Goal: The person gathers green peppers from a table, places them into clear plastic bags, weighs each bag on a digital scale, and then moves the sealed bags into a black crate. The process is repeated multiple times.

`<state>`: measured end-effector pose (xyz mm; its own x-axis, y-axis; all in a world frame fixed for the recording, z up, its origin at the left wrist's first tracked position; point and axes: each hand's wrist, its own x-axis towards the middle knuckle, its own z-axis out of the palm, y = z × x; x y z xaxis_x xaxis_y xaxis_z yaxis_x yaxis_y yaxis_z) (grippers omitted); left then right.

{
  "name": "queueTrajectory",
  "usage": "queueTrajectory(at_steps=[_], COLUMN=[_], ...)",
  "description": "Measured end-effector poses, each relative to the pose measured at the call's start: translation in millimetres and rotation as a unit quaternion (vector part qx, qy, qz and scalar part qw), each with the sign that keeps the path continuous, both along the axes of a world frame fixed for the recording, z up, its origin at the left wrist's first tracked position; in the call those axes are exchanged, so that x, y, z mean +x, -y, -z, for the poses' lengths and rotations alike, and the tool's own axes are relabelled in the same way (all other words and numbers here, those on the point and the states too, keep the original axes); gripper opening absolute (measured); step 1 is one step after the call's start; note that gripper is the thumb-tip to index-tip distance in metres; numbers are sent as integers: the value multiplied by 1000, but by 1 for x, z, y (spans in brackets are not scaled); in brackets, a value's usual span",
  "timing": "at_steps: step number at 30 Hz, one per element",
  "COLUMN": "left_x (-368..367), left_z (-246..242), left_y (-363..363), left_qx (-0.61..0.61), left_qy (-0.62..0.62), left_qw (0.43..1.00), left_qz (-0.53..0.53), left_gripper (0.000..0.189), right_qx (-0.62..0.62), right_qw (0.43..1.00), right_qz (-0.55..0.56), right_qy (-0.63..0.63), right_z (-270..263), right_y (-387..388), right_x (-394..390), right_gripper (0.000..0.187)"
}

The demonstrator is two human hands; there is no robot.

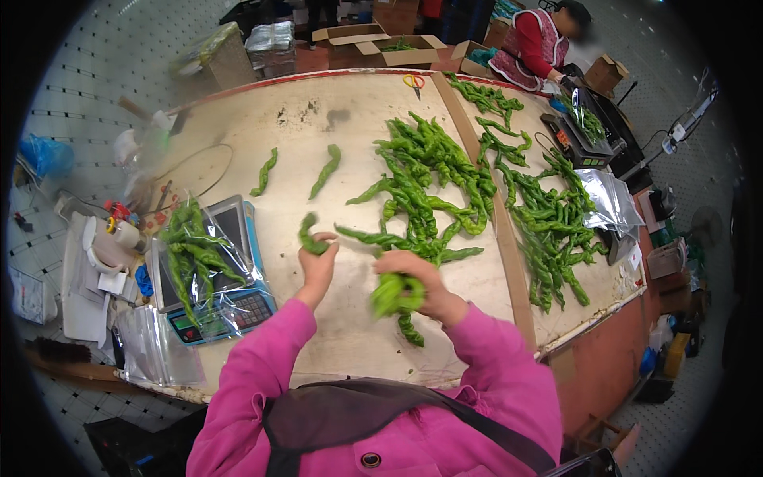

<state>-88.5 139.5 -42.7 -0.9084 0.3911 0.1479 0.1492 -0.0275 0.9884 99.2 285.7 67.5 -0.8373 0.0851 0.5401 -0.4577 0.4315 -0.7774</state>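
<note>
Pinched in my left hand [319, 265] is one curled green pepper [309, 234], just above the wooden table. My right hand [420, 283] is closed around several green peppers [390, 293], blurred at their ends. Below that hand another green pepper [411, 331] points towards me. A heap of long wrinkled peppers [429, 173] spreads beyond my right hand. Two single peppers lie apart, one farther left [264, 173] and one nearer the middle [325, 172]. At the left, a clear plastic bag with peppers [197, 256] rests on a blue digital scale [253, 238].
A cardboard-coloured strip [486, 197] divides the table; a second pepper heap [551, 226] lies beyond it. Scissors [414, 84] lie at the far edge. Clear bags [158, 349] are at near left. A co-worker [539, 45] stands at far right by another scale [572, 143].
</note>
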Motion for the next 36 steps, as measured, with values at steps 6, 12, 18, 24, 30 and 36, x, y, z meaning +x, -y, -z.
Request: queueTrajectory(at_steps=[6,12,18,24,30,36], left_x=[24,52,21,17,17,-13], left_z=[5,20,-7,4,12,-87], left_y=[-107,-132,-161,-222,-225,-186], left_qx=[-274,-449,-367,-238,-283,-227], left_qy=[-227,-397,-442,-704,-651,-597], left_qw=[894,709,736,596,592,728], left_qz=[273,371,358,304,382,248], left_gripper=[36,34,26,16,12,18], right_qx=[-460,-632,-717,-732,-726,-677], right_qw=[853,743,679,672,688,731], right_qz=[245,214,159,102,3,89], right_qy=[11,45,-4,-36,11,9], right_z=[-47,-1,47,64,77,52], right_y=[-34,-53,-53,-58,-36,-56], right_x=[94,134,141,128,109,95], right_gripper=[36,56,60,63,52,34])
